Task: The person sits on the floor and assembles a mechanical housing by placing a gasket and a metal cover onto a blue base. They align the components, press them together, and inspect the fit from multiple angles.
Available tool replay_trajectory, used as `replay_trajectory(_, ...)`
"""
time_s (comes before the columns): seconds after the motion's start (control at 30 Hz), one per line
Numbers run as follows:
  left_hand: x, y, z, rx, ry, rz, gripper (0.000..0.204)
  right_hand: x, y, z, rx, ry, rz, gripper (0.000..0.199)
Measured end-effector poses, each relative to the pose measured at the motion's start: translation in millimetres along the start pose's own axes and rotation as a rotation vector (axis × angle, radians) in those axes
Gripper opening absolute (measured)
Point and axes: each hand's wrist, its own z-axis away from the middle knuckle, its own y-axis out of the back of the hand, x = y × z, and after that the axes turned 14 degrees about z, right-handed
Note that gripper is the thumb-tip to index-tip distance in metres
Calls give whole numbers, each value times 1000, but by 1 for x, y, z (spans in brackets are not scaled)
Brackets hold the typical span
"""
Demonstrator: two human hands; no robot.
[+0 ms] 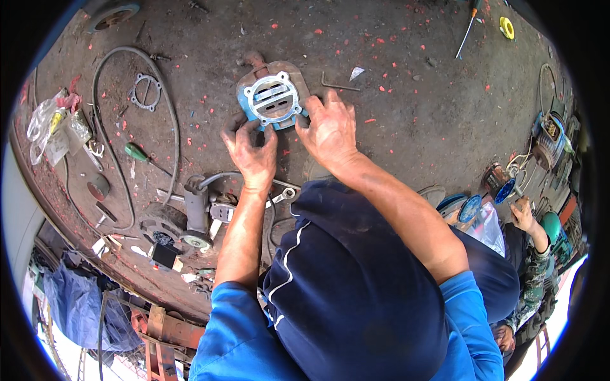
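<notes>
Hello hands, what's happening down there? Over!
Left hand, right hand at silver plate, either side. Plate's slots face up. Hex key lying close by.

Touching sides of round metal part [273, 100] with left hand [251, 151] and right hand [332, 130]. Observed hex key [341, 86] near right hand, grinder [197, 208] beside left forearm [241, 238], screwdriver [136, 151] farther left.

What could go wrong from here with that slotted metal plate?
The slotted metal plate might shift on the casting if it is loose, since the left hand and right hand both sit at its near side. Red flakes scattered on the floor could foul the parts. The grinder lying beside the left forearm might get bumped.
</notes>
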Motion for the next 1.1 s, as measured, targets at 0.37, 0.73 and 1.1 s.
replay_trajectory(0.37, 1, -4, -1, 17, -9, -2, 32, 1, -2, 0, 35, -5, -9, 34)
replay_trajectory(0.73, 2, -2, 0, 16, -10, -10, 31, 1, 1, -1, 16, -14, -11, 35)
replay_trajectory(1.1, 5, 1, -2, 5, 38, 33, 31, 1, 1, 0, 45, 16, 2, 36)
